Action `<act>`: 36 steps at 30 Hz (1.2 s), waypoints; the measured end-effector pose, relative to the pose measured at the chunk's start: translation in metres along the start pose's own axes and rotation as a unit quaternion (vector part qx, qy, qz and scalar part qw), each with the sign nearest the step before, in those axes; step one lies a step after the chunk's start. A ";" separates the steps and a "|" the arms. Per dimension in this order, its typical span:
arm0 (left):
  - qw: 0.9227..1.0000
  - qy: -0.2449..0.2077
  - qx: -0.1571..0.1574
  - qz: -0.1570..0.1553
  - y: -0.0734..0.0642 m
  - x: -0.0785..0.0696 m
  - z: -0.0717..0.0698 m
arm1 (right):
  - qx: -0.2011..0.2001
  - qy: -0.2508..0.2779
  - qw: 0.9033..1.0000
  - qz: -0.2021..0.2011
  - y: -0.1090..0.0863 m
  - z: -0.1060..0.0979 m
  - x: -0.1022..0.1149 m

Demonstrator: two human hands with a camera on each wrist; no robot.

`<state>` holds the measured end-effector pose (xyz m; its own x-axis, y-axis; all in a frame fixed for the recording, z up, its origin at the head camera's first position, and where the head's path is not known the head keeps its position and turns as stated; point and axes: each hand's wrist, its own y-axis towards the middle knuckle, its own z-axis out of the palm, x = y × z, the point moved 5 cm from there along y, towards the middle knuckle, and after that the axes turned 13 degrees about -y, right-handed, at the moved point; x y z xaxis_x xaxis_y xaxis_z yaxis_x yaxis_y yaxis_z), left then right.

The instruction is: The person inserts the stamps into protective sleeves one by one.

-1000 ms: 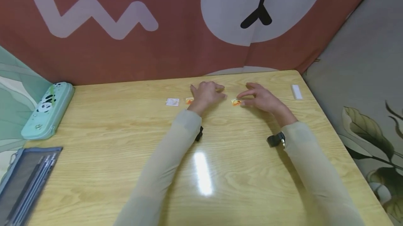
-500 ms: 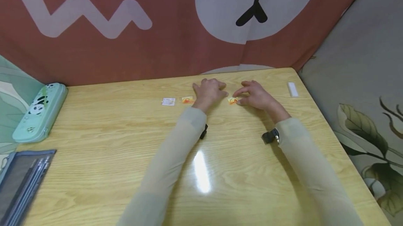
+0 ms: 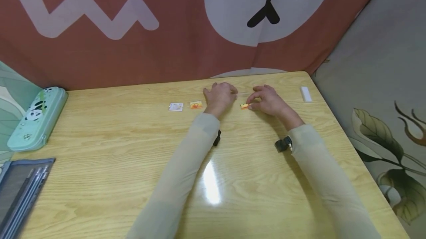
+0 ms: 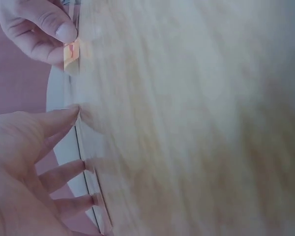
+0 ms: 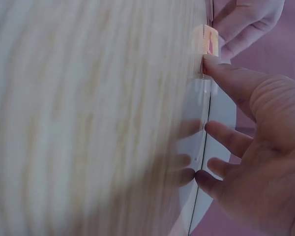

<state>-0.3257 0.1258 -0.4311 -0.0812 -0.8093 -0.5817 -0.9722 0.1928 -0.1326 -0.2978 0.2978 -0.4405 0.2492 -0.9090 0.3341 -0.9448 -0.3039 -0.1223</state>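
A small yellow-and-orange packet [image 3: 245, 106] stands tilted at the thumb and index finger of my right hand [image 3: 266, 100], which pinch it by one edge. In the right wrist view the thumb [image 5: 223, 69] meets the packet [image 5: 212, 42] while the other fingers spread onto the table. My left hand [image 3: 220, 97] rests fingertips-down on the table to the left of it, fingers apart and holding nothing. Left of that hand lie a second yellow-and-orange packet [image 3: 196, 104] and a small white printed packet [image 3: 176, 107], both flat.
A white block [image 3: 306, 94] lies near the table's right edge. On the left are a mint pencil case [image 3: 38, 120] with panda pictures and a dark mesh pouch [image 3: 26, 191] of pencils or pens. A red-brown curtain [image 3: 133, 57] hangs behind the wooden table [image 3: 133, 150].
The packet by my right hand has tipped from lying flat to tilted in its fingertips. The left hand keeps its place, uncovering more of the second packet. The head view has shifted slightly.
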 end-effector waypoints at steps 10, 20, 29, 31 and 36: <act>0.998 -0.045 0.041 0.006 -0.010 -0.003 -0.030 | -0.017 0.135 0.989 0.064 -0.007 -0.013 0.011; 0.936 -0.346 0.054 0.023 -0.033 0.046 -0.079 | -0.015 0.226 0.974 0.020 -0.008 -0.022 0.064; 0.915 -0.401 0.043 -0.022 -0.067 0.093 -0.098 | 0.014 0.284 0.959 -0.004 0.002 -0.012 0.104; 0.914 -0.404 0.038 -0.032 -0.071 0.101 -0.098 | 0.019 0.290 0.957 -0.008 0.005 -0.006 0.108; 0.899 -0.433 0.041 -0.050 -0.076 0.112 -0.094 | 0.035 0.302 0.953 -0.008 0.009 0.006 0.114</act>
<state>-0.2820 -0.0315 -0.4104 0.2408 -0.0964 -0.9658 -0.9430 0.2123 -0.2563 -0.2767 0.1901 -0.4091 0.0746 -0.5802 0.8110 -0.9203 -0.3533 -0.1681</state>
